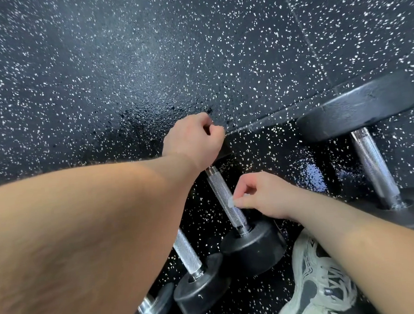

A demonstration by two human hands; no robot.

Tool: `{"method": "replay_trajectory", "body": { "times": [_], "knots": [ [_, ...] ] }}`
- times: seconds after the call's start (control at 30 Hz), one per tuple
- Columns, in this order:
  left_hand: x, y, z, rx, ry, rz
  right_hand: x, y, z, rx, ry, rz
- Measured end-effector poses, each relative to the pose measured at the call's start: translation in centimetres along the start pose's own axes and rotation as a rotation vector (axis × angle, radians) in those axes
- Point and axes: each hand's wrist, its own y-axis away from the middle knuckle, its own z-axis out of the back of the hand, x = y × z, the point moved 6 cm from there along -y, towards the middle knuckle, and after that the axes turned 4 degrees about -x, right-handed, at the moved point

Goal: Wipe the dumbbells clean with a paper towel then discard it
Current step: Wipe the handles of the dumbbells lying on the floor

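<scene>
Several black dumbbells with knurled steel handles lie on the speckled rubber floor. My left hand (pixel 195 139) grips the far head of the middle dumbbell (pixel 254 247) and hides most of that head. My right hand (pixel 264 197) pinches a small white piece of paper towel (pixel 231 202) against this dumbbell's steel handle (pixel 224 199). A smaller dumbbell (pixel 200 288) lies to the left, partly under my left forearm. A large dumbbell (pixel 358 108) lies at the right.
Another dumbbell end (pixel 152 308) shows at the bottom edge under my left arm. My pale sneaker (pixel 315 279) stands at the bottom right, close to the middle dumbbell's near head. Black rubber floor (pixel 146 51) stretches beyond the dumbbells, with a tile seam at the upper right.
</scene>
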Motion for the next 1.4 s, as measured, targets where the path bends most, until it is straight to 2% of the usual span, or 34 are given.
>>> {"method": "replay_trajectory", "body": {
  "times": [0.17, 0.23, 0.27, 0.37, 0.43, 0.63, 0.8, 0.87, 1.1, 1.23, 1.4],
  "knots": [
    [0.0, 0.0, -0.1, 0.011, 0.0, 0.008, -0.7, 0.9, -0.4, 0.202, 0.201, 0.009],
    [0.0, 0.0, 0.0, 0.014, 0.001, 0.008, -0.6, 1.2, -0.5, 0.245, 0.196, 0.014],
    [-0.1, 0.0, 0.0, 0.016, 0.001, 0.008, -0.4, 1.3, -0.4, 0.238, 0.106, 0.013],
    [-0.2, 0.2, 0.1, 0.019, -0.001, 0.0, 0.4, 0.6, -0.2, 0.142, -0.4, -0.049],
    [-0.3, 0.2, 0.1, 0.021, -0.002, -0.002, 0.7, 0.2, -0.7, 0.102, -0.554, -0.104],
    [-0.7, 0.1, -0.2, 0.109, -0.033, -0.04, 1.7, 0.8, -2.4, 0.162, -0.452, -0.212],
    [-0.5, -0.1, -0.8, 0.568, -0.226, 0.039, 1.8, 0.5, -3.0, 0.105, -0.504, -0.243],
    [-0.7, -0.2, -0.6, 0.638, -0.286, 0.047, 1.9, 0.5, -3.4, 0.033, -0.466, -0.227],
    [-2.0, 0.4, 0.1, 0.54, -0.266, -0.083, 2.0, 0.8, -2.8, -0.138, -0.187, -0.265],
    [-2.9, 0.9, 0.8, 0.454, -0.149, -0.19, 2.4, 2.0, -0.7, -0.202, -0.019, -0.24],
    [-4.0, 0.8, 0.3, 0.475, -0.058, -0.249, 2.6, 2.2, 0.4, -0.212, 0.064, -0.213]
  ]
}}
